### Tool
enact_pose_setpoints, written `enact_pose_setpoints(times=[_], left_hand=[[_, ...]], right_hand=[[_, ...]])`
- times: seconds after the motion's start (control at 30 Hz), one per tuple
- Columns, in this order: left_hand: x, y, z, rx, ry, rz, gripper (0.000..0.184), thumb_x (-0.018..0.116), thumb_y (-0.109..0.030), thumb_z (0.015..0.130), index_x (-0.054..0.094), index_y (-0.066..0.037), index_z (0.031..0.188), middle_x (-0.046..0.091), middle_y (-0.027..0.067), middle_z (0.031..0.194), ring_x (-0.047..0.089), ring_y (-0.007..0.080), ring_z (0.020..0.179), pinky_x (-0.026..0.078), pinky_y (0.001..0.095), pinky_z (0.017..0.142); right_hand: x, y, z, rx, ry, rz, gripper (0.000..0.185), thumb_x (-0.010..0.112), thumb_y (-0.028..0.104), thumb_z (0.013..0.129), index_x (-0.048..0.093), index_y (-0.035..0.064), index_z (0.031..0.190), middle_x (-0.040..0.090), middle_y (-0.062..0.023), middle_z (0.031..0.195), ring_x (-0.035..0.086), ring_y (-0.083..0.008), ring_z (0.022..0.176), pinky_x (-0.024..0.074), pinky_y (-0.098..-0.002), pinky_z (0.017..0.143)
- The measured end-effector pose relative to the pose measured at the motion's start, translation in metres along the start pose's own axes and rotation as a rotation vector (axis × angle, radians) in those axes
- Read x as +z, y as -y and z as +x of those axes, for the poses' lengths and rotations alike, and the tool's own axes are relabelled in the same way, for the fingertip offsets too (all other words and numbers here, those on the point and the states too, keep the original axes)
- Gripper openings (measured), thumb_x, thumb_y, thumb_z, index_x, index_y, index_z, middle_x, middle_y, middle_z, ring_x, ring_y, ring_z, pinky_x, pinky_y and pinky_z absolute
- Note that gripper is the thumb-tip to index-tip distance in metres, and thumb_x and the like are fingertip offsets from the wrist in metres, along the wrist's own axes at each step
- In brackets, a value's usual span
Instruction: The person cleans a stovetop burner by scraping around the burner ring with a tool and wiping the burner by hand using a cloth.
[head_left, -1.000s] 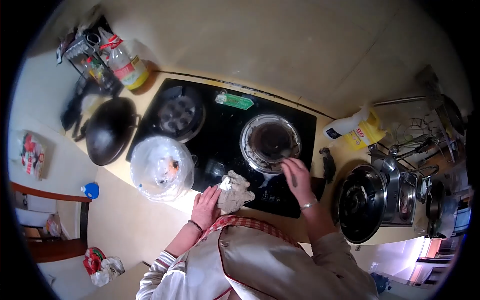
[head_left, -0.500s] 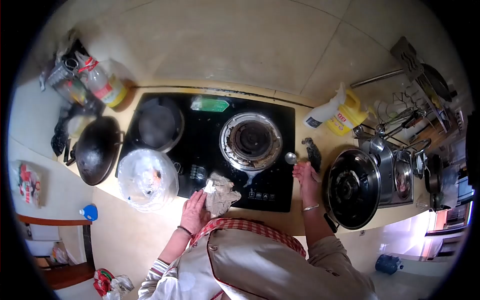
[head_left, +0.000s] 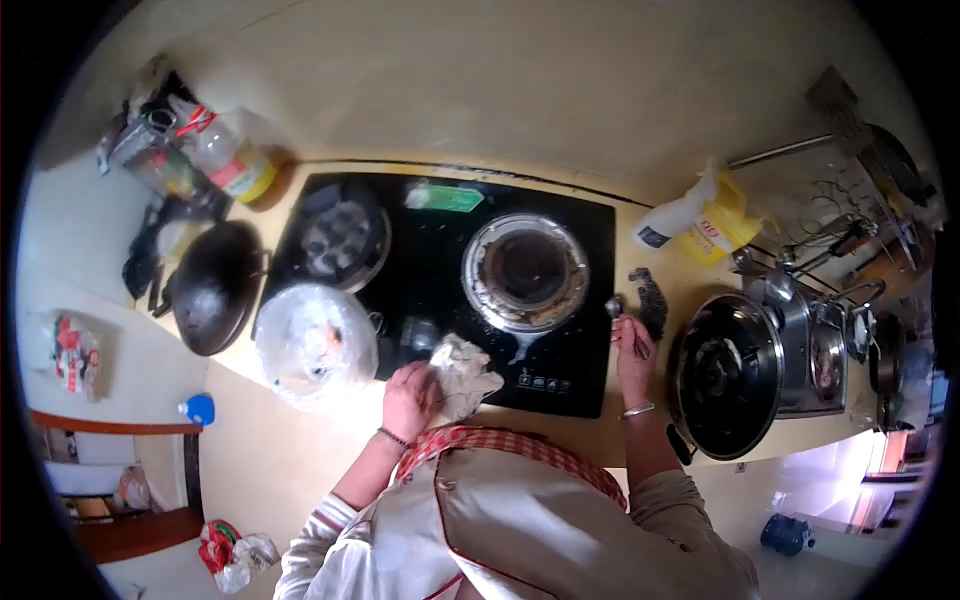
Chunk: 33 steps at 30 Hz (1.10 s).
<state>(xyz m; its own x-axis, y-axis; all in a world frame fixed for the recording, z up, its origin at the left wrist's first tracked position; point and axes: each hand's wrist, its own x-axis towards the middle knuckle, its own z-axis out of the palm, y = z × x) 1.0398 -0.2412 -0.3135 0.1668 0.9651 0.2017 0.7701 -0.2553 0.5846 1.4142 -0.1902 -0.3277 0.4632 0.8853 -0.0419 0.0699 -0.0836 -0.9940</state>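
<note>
My right hand (head_left: 630, 352) is closed around the handle of a small metal spoon (head_left: 614, 304), beside the right edge of the black cooktop (head_left: 425, 290). The spoon's round bowl points away from me. At the cooktop's front edge lies a crumpled grey-beige rag (head_left: 466, 380). My left hand (head_left: 409, 398) has its fingers curled at the rag's left side, and part of the grip is hidden. To the left of that hand stands a clear plastic-lined bowl (head_left: 275, 350) with some scraps inside.
A burner (head_left: 526, 272) with a stained metal ring is on the cooktop, with a dark round pan (head_left: 345, 235) and green packet (head_left: 445, 196) behind. An upturned wok (head_left: 215, 290) stands left, a black pan (head_left: 728, 375) right. Bottles (head_left: 720, 225) stand behind.
The view has shifted, so everything sits further right and slightly higher. My left fingers, stretched out before, are now curled at the rag. The spoon's bowl has turned, and my right hand still holds it.
</note>
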Motion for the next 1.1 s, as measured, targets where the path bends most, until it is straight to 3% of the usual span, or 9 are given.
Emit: enact_pose_setpoints(times=[0.13,0.27,0.43,0.57,0.73,0.87,0.97,1.0,1.1], left_hand=[[0.004,-0.006,0.024,0.031,-0.109,-0.06,0.033,0.062,-0.009,0.079,0.059,-0.004,0.111,0.062,0.017,0.105,0.057,0.0354,0.098,0.047,0.0415,0.087],[0.007,-0.016,0.039,-0.139,0.017,-0.151,0.049,0.063,-0.011,0.079,0.049,-0.008,0.126,0.062,0.0165,0.097,0.058,0.0362,0.091,0.048,0.042,0.081],[0.019,-0.013,0.043,-0.18,0.101,-0.002,0.046,0.062,-0.02,0.082,0.051,-0.016,0.126,0.061,0.0132,0.098,0.06,0.0313,0.092,0.05,0.0402,0.078],[0.023,-0.007,0.039,-0.152,0.145,0.032,0.042,0.062,-0.019,0.082,0.055,-0.017,0.123,0.061,0.0116,0.101,0.059,0.0309,0.093,0.051,0.0388,0.079],[0.01,-0.021,0.034,0.005,0.147,0.087,0.043,0.063,-0.015,0.079,0.058,-0.017,0.122,0.058,0.0097,0.107,0.056,0.029,0.098,0.05,0.0375,0.081],[0.008,-0.022,0.031,-0.014,0.192,0.119,0.042,0.064,-0.014,0.078,0.059,-0.016,0.12,0.059,0.0105,0.108,0.057,0.0293,0.098,0.05,0.0376,0.082],[0.006,-0.022,0.028,-0.02,0.174,0.084,0.041,0.065,-0.013,0.078,0.06,-0.016,0.119,0.059,0.0116,0.109,0.057,0.0309,0.098,0.05,0.0383,0.082],[0.004,-0.021,0.026,-0.02,0.165,0.041,0.04,0.065,-0.013,0.078,0.06,-0.015,0.118,0.059,0.0115,0.11,0.057,0.0311,0.098,0.05,0.0382,0.083],[-0.011,-0.028,0.03,-0.029,0.037,-0.112,0.05,0.068,-0.009,0.074,0.055,-0.011,0.123,0.055,0.0141,0.117,0.054,0.033,0.106,0.046,0.0383,0.091]], right_hand=[[-0.007,-0.015,0.015,-0.605,0.076,-0.727,0.016,0.057,0.007,0.088,0.065,0.0056,0.103,0.062,-0.0129,0.104,0.058,-0.0305,0.092,0.0462,-0.0383,0.081],[-0.016,-0.028,0.014,-0.629,0.148,-0.996,0.025,0.058,0.002,0.084,0.065,0.0086,0.106,0.061,-0.0119,0.109,0.053,-0.032,0.106,0.0406,-0.045,0.09],[-0.026,-0.02,0.008,-0.558,0.274,-1.111,0.033,0.054,0.001,0.084,0.062,0.0088,0.114,0.057,-0.0119,0.116,0.046,-0.0306,0.114,0.0353,-0.0462,0.095],[-0.001,0.005,-0.003,-0.568,0.229,-0.962,0.023,0.055,0.009,0.087,0.063,0.0062,0.108,0.058,-0.0132,0.111,0.051,-0.0339,0.104,0.0403,-0.0457,0.09],[0.084,0.035,-0.031,-0.393,0.594,-0.507,0.016,0.063,0.012,0.085,0.065,0.0036,0.098,0.064,-0.0112,0.093,0.061,-0.0256,0.089,0.0488,-0.0331,0.077],[0.164,0.044,-0.041,-0.531,0.718,-0.463,0.016,0.066,0.017,0.084,0.066,0.0074,0.097,0.06,-0.0103,0.094,0.061,-0.0246,0.085,0.0488,-0.0331,0.074],[0.197,0.039,-0.039,-0.555,0.815,-0.791,0.017,0.068,0.024,0.08,0.067,0.0093,0.089,0.056,-0.0091,0.099,0.06,-0.0311,0.085,0.0497,-0.0418,0.075],[0.201,0.035,-0.036,-0.647,0.811,-0.762,0.014,0.066,0.016,0.082,0.066,0.0096,0.094,0.057,-0.0106,0.097,0.06,-0.0273,0.082,0.0488,-0.0384,0.073],[0.196,0.037,-0.036,-0.429,0.714,-0.311,0.014,0.064,0.009,0.083,0.065,0.0051,0.097,0.064,-0.0098,0.09,0.063,-0.0245,0.08,0.0505,-0.0343,0.071]])
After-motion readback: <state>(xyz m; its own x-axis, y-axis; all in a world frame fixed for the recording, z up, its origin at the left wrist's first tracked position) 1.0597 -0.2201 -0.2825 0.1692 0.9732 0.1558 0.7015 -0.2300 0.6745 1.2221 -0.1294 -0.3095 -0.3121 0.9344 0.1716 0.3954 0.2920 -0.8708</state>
